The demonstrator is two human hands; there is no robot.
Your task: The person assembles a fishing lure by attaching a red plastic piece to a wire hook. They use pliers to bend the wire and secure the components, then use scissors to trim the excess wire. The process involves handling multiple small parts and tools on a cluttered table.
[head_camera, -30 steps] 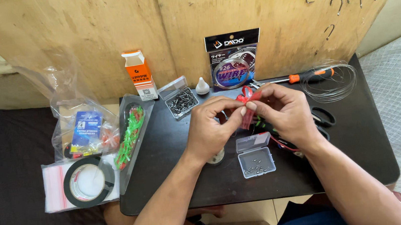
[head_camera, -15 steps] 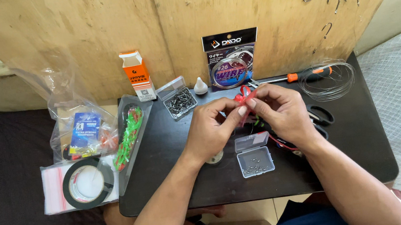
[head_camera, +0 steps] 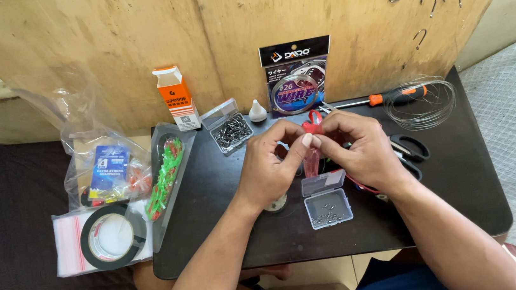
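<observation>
**Both hands pinch a small red lure over the table**

While a roll of black tape (head_camera: 113,236) lies far left beside a green-filled tray (head_camera: 168,173), the left hand (head_camera: 270,166) and right hand (head_camera: 361,150) meet above the black table (head_camera: 455,194). Their fingers (head_camera: 305,141) are closed on a small red lure (head_camera: 312,126). Below sits an open clear box (head_camera: 328,206); scissors (head_camera: 408,148) lie right.

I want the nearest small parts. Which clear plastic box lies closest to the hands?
The small clear box just below both hands; the other open box sits farther back by the orange carton.
</observation>
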